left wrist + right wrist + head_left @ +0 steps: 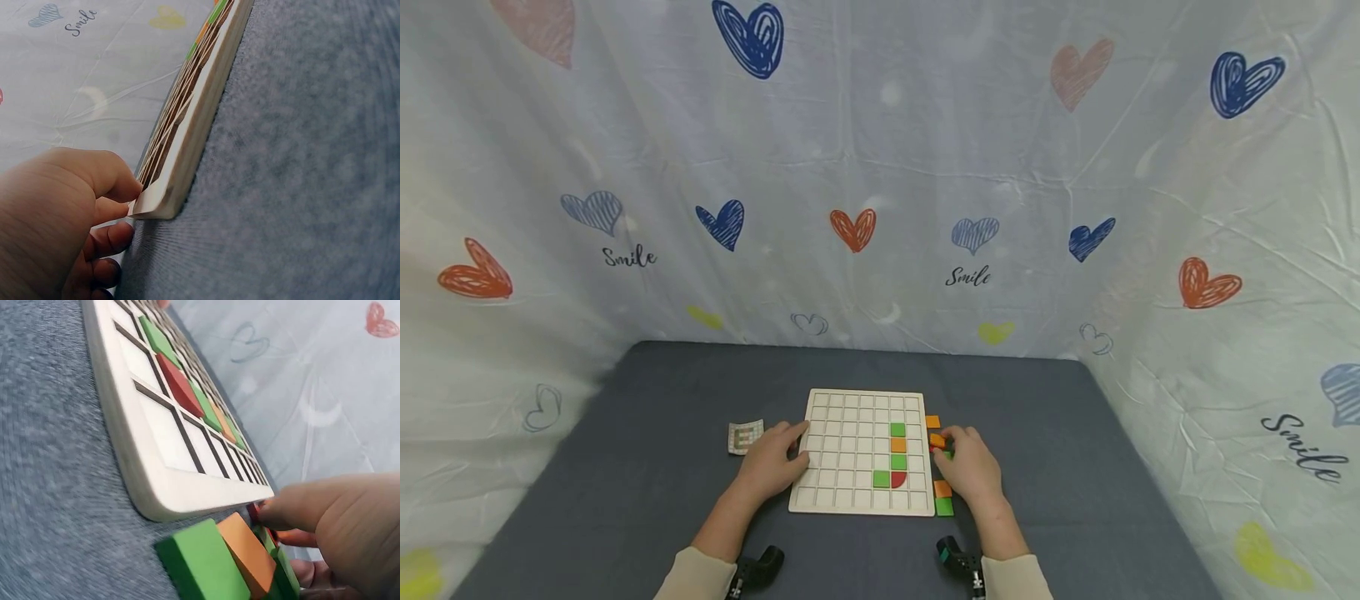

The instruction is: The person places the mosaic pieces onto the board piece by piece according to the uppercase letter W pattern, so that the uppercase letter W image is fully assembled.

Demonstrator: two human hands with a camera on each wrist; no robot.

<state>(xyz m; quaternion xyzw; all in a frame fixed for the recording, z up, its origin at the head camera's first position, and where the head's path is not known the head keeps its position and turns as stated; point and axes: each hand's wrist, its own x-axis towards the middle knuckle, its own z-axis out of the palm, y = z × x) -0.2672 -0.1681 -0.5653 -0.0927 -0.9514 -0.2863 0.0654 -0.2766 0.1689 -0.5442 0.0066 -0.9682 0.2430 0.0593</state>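
On the dark tabletop (850, 546), a pale gridded board (843, 447) lay flat, its sides running from near to far. At its left side, the left hand (772, 461) held the rim, thumb and finger forming a grip at that edge. At the opposite side, the right hand (967, 471) stood over a row of loose blocks, its grip narrow; whether a block was actually pinched could not be told. A small picture card (743, 437) lay just beside the left hand, on its outer side.

Five blocks were seated in the board: a column of green, orange, green and red, with another green block (881, 479) left of the red block (898, 480). The loose row's long axis followed the board's right side, from a far orange block (932, 422) to a near green block (944, 507). Its middle lay at the right fingertips, partly hidden, with the seated column leftward across the rim. The right hand was clearly the nearer one.
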